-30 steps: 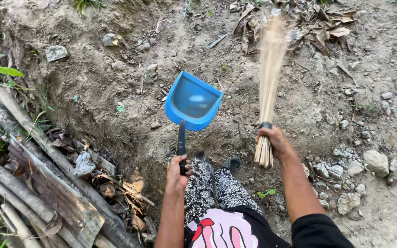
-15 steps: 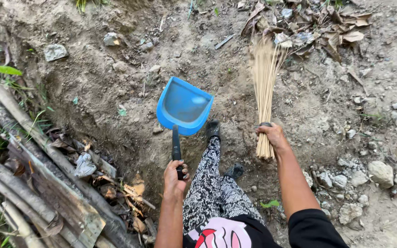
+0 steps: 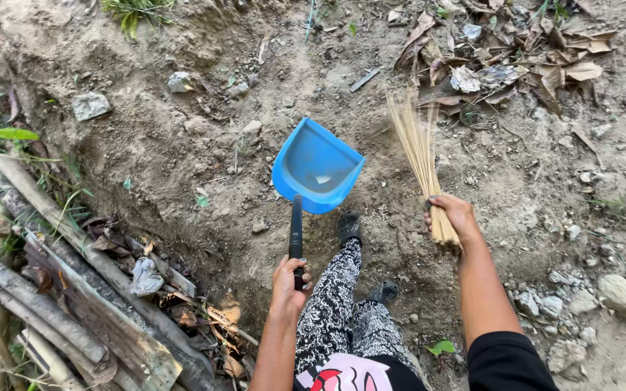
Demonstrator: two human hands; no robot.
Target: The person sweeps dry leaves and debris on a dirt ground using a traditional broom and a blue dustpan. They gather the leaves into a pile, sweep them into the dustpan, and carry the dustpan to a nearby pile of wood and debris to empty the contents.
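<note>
My left hand [image 3: 289, 281] grips the blue dustpan [image 3: 318, 168] by its black handle, nearly empty over bare dirt — my right hand [image 3: 452, 215] clutches the stick broom [image 3: 418, 156]; the dry leaves [image 3: 516, 58] lie unswept ahead.

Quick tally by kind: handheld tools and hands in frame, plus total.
Dustpan, blue, on a black handle: 1
Stick broom: 1
Hands: 2, left hand on the dustpan handle, right hand around the broom
Total: 4
</note>
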